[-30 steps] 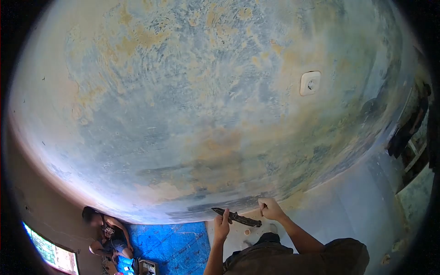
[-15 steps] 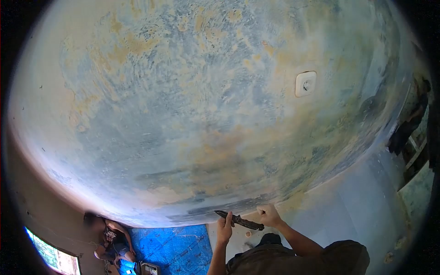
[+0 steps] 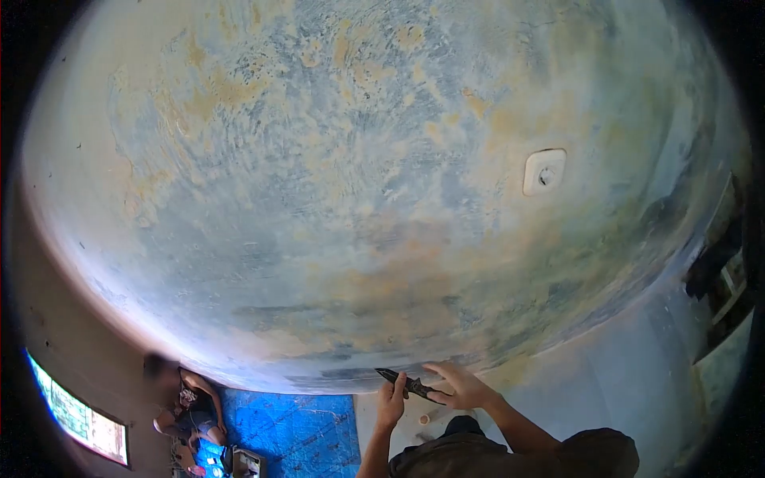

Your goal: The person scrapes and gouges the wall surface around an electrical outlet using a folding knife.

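A black folding knife (image 3: 416, 387) with its blade out is in my left hand (image 3: 390, 403), whose fingers and thumb pinch it where blade and handle meet. The dark blade points up and to the left. Beside the handle's rear end is my right hand (image 3: 464, 388), its fingers stretched toward the left and apart from the thumb. That thumb lies close to the handle; whether it touches is hard to tell. Below the knife, a small round pale object (image 3: 424, 419) rests on the floor.
A stained, patchy wall (image 3: 358, 199) with a white socket (image 3: 545, 173) rises in front. At lower left, another person (image 3: 199, 406) sits by a blue tarp (image 3: 291, 430) and an open case (image 3: 249, 462). Dark items (image 3: 713, 267) stand at the right. A bright window (image 3: 76, 414) is at far left.
My right hand has gone from a closed fist to spread fingers and has moved left, nearer the knife handle. My left hand still holds the knife. The view has shifted slightly.
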Available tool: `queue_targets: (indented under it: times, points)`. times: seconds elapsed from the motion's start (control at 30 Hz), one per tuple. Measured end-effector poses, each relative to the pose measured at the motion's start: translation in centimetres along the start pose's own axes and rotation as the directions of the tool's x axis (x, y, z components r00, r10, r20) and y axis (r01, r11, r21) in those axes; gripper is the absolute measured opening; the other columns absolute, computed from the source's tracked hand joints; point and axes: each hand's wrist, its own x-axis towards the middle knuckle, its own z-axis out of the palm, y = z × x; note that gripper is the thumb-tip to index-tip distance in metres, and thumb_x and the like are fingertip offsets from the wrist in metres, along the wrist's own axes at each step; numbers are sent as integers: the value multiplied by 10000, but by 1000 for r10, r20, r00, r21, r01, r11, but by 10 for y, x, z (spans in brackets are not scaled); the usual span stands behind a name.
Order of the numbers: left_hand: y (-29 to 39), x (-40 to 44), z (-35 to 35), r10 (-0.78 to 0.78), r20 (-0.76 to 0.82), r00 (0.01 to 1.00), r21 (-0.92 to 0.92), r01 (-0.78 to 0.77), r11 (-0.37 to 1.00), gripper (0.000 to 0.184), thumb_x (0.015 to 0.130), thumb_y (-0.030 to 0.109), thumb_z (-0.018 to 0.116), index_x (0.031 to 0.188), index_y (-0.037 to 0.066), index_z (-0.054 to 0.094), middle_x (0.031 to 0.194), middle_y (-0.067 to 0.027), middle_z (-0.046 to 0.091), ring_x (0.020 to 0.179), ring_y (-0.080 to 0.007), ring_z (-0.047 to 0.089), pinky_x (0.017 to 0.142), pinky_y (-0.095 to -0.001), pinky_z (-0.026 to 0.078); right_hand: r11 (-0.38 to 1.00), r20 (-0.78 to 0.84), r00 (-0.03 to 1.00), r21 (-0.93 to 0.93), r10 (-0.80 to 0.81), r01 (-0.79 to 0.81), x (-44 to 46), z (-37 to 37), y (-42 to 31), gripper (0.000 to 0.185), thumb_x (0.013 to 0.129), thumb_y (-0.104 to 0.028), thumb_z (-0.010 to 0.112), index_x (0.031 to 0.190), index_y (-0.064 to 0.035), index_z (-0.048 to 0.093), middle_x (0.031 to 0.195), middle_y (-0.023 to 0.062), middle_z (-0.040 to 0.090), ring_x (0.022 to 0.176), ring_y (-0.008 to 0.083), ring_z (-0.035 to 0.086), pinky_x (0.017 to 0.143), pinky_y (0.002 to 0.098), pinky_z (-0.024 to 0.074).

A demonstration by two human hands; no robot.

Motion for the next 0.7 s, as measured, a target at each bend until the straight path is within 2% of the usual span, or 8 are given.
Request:
queue_targets:
  times: [0.03, 0.13, 0.23, 0.33, 0.43, 0.5, 0.6, 0.7]
  points:
    - [4, 2, 5, 9, -14, 1000, 4, -9, 1000, 513, 1014, 374, 521, 647, 19, 563, 565, -19, 510, 546, -111, 479, 519, -302, 366, 1000, 62, 998, 16, -10, 9, 2, -4, 2, 596, 933, -354, 619, 1405, -45, 426, 1340, 251, 505, 1155, 412, 560, 963, 437, 466]
    - [13, 10, 20, 30, -33, 999, 19, -29, 999, 516, 1015, 370, 519, 647, 12, 563, 559, -27, 513, 540, -125, 484, 519, -311, 369, 985, 139, 985, 126, 98, -116, 5, -9, 9, 617, 936, -364, 624, 1408, -31, 409, 1312, 259, 528, 1128, 412, 571, 933, 445, 472]
    - [19, 21, 32, 48, -29, 998, 35, -47, 998, 517, 1016, 366, 515, 643, 12, 564, 556, -34, 520, 535, -138, 490, 520, -320, 373, 981, 219, 965, 102, 141, -166, 11, -24, 17, 616, 936, -353, 631, 1406, -23, 409, 1219, 270, 587, 1054, 409, 609, 872, 448, 489]
    - [27, 28, 47, 67, -71, 995, 75, -62, 995, 514, 1016, 359, 516, 640, 12, 563, 552, -40, 520, 531, -145, 494, 525, -330, 383, 970, 232, 960, 147, 155, -192, 21, -41, 25, 580, 924, -317, 650, 1366, -4, 442, 1082, 261, 640, 950, 400, 644, 803, 449, 498]
    - [36, 34, 57, 62, -97, 993, 157, -46, 987, 496, 1016, 341, 521, 653, 6, 562, 556, -47, 521, 539, -152, 502, 540, -338, 397, 990, 131, 989, 116, 67, -82, 24, -50, 42, 459, 878, -212, 699, 1250, -1, 532, 924, 226, 664, 840, 402, 658, 728, 415, 504]
    - [36, 38, 61, 34, -116, 993, 198, -10, 980, 475, 1015, 325, 527, 671, 0, 566, 572, -55, 529, 561, -156, 514, 559, -339, 407, 990, 153, 987, 116, 57, -75, 28, -59, 51, 425, 891, -224, 685, 1215, 18, 552, 974, 232, 663, 864, 393, 663, 738, 429, 510]
    - [57, 39, 70, 141, -185, 973, 64, -131, 989, 438, 1015, 300, 530, 707, -8, 577, 604, -66, 543, 602, -160, 525, 587, -333, 412, 990, 100, 995, 136, 27, -40, 38, -73, 48, 388, 887, -210, 692, 1168, 32, 577, 981, 230, 667, 862, 385, 670, 736, 424, 518]
    - [78, 42, 67, 139, -238, 961, 34, -135, 990, 407, 1012, 277, 541, 719, -5, 563, 628, -50, 524, 636, -126, 490, 602, -305, 398, 992, 15, 998, 116, -53, 51, 51, -75, 47, 374, 875, -193, 709, 1145, 37, 589, 946, 220, 676, 833, 354, 683, 724, 399, 522]
